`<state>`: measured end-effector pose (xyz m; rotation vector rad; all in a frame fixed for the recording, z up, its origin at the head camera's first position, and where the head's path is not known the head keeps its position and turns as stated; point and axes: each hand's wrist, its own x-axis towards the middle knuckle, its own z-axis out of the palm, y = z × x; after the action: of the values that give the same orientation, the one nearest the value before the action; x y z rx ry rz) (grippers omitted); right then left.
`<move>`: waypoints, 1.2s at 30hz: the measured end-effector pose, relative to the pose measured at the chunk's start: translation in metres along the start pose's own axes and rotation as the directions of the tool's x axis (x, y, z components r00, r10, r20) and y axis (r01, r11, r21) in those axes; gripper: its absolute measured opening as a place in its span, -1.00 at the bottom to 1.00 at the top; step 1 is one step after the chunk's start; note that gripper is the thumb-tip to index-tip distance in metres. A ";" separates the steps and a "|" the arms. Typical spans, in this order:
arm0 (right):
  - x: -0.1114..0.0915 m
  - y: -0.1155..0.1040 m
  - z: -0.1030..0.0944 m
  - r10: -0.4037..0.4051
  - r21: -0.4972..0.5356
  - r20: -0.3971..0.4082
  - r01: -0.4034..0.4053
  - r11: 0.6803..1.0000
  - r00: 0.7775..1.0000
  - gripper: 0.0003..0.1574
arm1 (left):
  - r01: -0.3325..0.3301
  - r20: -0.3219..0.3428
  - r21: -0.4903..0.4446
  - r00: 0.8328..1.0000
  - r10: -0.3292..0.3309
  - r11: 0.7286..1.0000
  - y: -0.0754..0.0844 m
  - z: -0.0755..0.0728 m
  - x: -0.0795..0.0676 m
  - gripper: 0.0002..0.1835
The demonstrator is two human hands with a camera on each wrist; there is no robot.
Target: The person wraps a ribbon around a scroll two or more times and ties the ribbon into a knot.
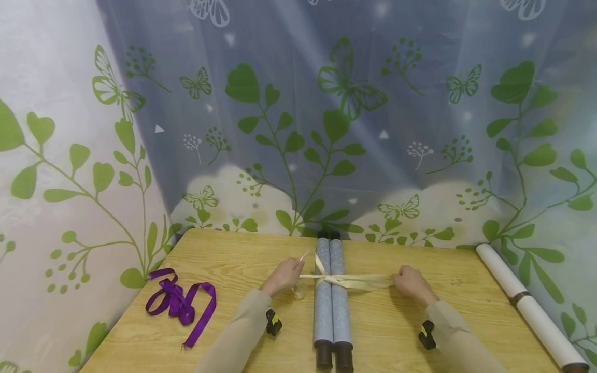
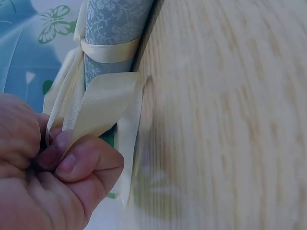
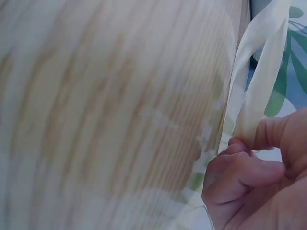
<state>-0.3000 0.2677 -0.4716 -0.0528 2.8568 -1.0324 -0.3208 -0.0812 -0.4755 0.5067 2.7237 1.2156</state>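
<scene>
Two blue-grey patterned scrolls (image 1: 323, 311) with dark end knobs lie side by side on the wooden table. A cream ribbon (image 1: 356, 281) wraps round them and crosses in a knot on top. My left hand (image 1: 283, 275) pinches the ribbon left of the scrolls; in the left wrist view, curled fingers (image 2: 91, 160) hold it while a loose fold hangs beside them. To the right, my right hand (image 1: 412, 285) grips a stretch of ribbon pulled out sideways. In the right wrist view, a ribbon loop (image 3: 261, 72) runs into the pinch of thumb and fingers.
A purple ribbon (image 1: 174, 300) lies loosely bunched on the table's left side. Along the right edge rests a white rolled scroll (image 1: 527, 300) with a brown band. A printed curtain (image 1: 289, 155) hangs behind the wooden table (image 1: 252, 248).
</scene>
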 end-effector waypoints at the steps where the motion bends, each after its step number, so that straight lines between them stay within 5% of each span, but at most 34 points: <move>1: 0.001 0.001 0.000 0.001 -0.021 0.001 -0.001 1.000 1.000 -0.75 | 0.001 0.003 -0.005 1.000 -0.001 1.000 -0.001 0.000 0.000 -0.54; 18: 0.001 -0.003 -0.005 0.076 -0.242 0.016 -0.070 0.968 0.997 -0.74 | 0.013 0.030 -0.023 0.999 -0.012 1.000 -0.004 0.003 -0.002 -0.56; 24: 0.003 0.002 -0.002 0.037 -0.127 0.013 -0.035 0.991 0.999 -0.71 | 0.035 0.054 -0.151 0.998 -0.027 0.988 -0.011 -0.001 -0.005 -0.55; 32: 0.016 -0.003 -0.008 -0.004 0.232 -0.034 0.012 0.973 0.999 -0.63 | 0.156 0.113 -0.434 0.987 -0.118 0.887 -0.004 -0.032 -0.001 -0.60; 36: 0.021 -0.020 -0.009 0.001 0.406 -0.031 0.011 0.914 1.000 -0.53 | 0.222 0.125 -0.629 0.975 -0.185 0.745 0.002 -0.041 0.006 -0.68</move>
<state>-0.3215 0.2561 -0.4537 -0.0107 2.6019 -1.6168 -0.3356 -0.1069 -0.4466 0.1394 2.0338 1.8910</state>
